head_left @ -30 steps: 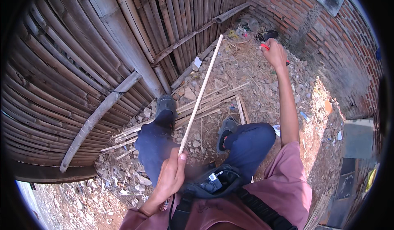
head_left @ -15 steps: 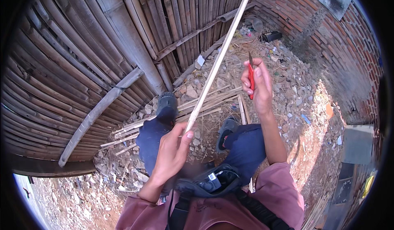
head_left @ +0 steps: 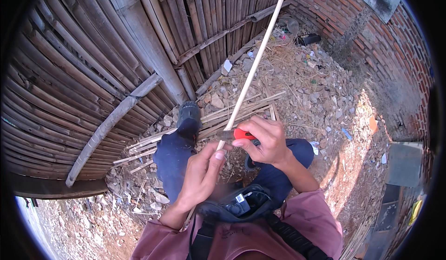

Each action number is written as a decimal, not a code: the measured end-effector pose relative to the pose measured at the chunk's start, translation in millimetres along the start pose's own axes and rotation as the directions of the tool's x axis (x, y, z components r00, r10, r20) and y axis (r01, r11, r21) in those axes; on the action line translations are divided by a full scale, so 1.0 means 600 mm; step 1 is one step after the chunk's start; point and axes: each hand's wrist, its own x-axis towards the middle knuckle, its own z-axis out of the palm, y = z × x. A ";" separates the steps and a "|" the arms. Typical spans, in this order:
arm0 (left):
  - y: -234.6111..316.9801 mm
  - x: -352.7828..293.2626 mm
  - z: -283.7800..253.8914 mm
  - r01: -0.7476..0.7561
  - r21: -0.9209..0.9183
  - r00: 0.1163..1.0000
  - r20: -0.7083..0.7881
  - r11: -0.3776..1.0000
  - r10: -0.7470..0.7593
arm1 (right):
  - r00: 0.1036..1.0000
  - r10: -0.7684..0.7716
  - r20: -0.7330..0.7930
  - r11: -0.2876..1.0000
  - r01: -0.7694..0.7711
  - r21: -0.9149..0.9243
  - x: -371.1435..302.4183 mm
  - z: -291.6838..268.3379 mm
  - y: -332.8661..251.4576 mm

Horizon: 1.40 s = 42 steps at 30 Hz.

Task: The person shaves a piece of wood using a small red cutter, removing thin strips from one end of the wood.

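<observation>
A long pale strip of split bamboo or wood slants up and away from my lap. My left hand pinches it near its lower end, between thumb and fingers. In my right hand is a red-handled knife, the fist wrapped round its handle. The short dark blade points left and lies across the strip, just above my left fingertips. Whether the edge is biting into the strip I cannot tell. The strip's lower tail passes beneath my left hand and shows in part by the wrist.
Several similar strips lie on the stony ground between and beyond my feet. A bamboo slat wall stands close on the left, a brick wall on the right. An open black pouch hangs at my waist. Rubble and litter surround me.
My right hand has come down and left, bringing the knife from beside the strip onto it. The left hand has shifted slightly right, still holding the strip, with a tail now below it.
</observation>
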 end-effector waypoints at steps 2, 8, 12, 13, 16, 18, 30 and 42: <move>-0.001 -0.002 0.000 -0.016 0.045 1.000 -0.014 0.999 0.017 | 1.000 -0.002 -0.002 1.000 0.002 -0.011 0.001 0.000 -0.003; -0.007 -0.010 0.007 -0.080 0.126 0.995 -0.051 0.989 0.087 | 1.000 -0.010 -0.028 0.998 0.009 -0.059 0.004 -0.005 -0.011; -0.008 -0.015 0.010 -0.095 0.184 0.992 -0.067 0.978 0.109 | 0.999 -0.016 -0.028 0.998 0.014 -0.064 0.000 -0.005 -0.006; -0.007 -0.016 0.010 -0.095 0.195 0.991 -0.071 0.976 0.111 | 0.999 -0.018 -0.027 0.998 0.016 -0.064 -0.001 -0.004 -0.005; -0.004 -0.017 0.010 -0.089 0.218 0.991 -0.073 0.972 0.108 | 1.000 -0.021 -0.008 0.995 0.020 -0.095 0.001 -0.006 -0.006; -0.002 -0.019 0.010 -0.070 0.222 0.994 -0.064 0.972 0.087 | 0.999 -0.034 -0.018 0.994 0.032 -0.105 0.001 -0.008 -0.007; 0.004 -0.029 0.011 -0.082 0.245 0.989 -0.098 0.966 0.109 | 0.995 -0.044 -0.095 0.989 0.030 -0.146 0.009 -0.005 0.013; -0.039 -0.082 0.011 -0.040 0.230 0.999 -0.001 0.972 0.041 | 0.897 0.346 -0.277 0.914 -0.389 -0.116 0.042 -0.090 0.119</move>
